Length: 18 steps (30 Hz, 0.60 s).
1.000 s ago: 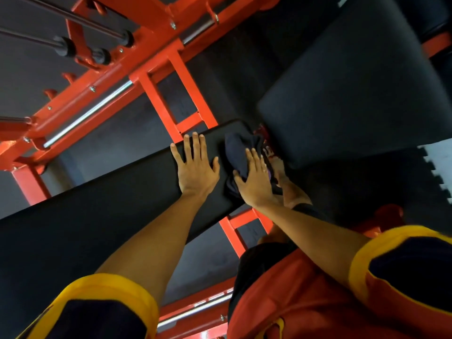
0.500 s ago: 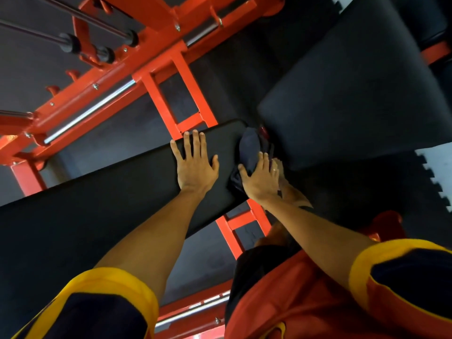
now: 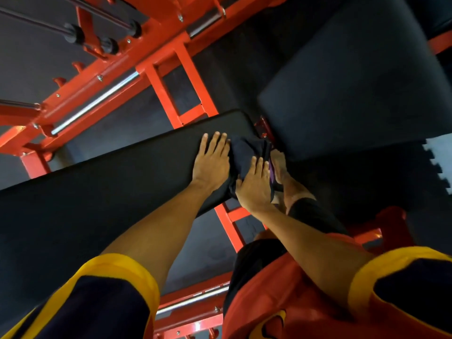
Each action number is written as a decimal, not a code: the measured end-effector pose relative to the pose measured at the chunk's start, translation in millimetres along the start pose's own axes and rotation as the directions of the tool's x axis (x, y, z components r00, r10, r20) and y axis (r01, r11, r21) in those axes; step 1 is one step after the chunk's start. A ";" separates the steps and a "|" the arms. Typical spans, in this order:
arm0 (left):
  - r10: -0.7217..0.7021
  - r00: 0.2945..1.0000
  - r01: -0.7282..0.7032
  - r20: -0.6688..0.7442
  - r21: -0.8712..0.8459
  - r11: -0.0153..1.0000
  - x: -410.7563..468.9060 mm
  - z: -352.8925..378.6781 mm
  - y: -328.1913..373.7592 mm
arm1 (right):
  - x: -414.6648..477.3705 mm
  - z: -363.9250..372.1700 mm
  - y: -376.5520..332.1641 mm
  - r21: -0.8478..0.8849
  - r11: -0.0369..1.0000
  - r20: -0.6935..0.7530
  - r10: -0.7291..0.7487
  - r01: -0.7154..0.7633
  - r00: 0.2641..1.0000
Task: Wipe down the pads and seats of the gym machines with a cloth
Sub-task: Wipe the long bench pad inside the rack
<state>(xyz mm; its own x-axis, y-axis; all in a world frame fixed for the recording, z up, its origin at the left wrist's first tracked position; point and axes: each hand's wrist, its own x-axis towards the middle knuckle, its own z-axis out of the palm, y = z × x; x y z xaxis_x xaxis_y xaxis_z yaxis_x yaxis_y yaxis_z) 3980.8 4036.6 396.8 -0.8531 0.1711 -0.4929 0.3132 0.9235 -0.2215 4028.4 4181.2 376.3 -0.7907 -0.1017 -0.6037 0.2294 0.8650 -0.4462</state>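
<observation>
A long black bench pad (image 3: 102, 192) runs from the lower left to the centre, on a red steel frame. A dark cloth (image 3: 247, 152) lies bunched over its far right end. My right hand (image 3: 254, 185) presses flat on the cloth with straight fingers, at the pad's near right corner. My left hand (image 3: 211, 162) lies flat on the pad just left of the cloth, fingers straight and touching the cloth's edge. A second, wider black pad (image 3: 354, 94) sits beyond the cloth to the right.
Red frame bars (image 3: 171, 94) and chrome rods (image 3: 95, 104) cross behind the bench. My bare foot (image 3: 281, 167) stands on the dark floor right of the cloth. A grey interlocking mat edge (image 3: 440, 162) shows at far right. More red frame (image 3: 195, 304) runs below the pad.
My right hand slid the cloth toward the pad's near right corner. My left hand stayed flat on the pad and now lies against the cloth.
</observation>
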 end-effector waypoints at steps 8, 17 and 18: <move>-0.073 0.997 0.072 -0.016 -0.077 0.994 0.4 7.5 20.8 | 51.3 -25.2 19.8 0.241 0.928 -0.010 0.297 -0.286 0.955; -0.086 0.996 0.085 -0.012 -0.075 0.994 4.0 7.8 20.2 | -5.7 13.0 0.6 0.215 0.958 -0.032 0.199 -0.188 0.979; -0.084 0.996 0.082 -0.020 -0.078 0.994 2.5 8.9 20.8 | -1.8 10.9 3.1 0.213 0.956 -0.019 0.212 -0.203 0.977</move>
<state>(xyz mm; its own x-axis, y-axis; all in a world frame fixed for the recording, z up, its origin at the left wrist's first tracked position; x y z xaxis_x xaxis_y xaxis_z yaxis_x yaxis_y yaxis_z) 3988.9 4053.2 383.5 -0.8845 0.0998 -0.4556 0.2088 0.9583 -0.1954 4036.7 4178.7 368.8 -0.7350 0.0933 -0.6716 0.5004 0.7430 -0.4445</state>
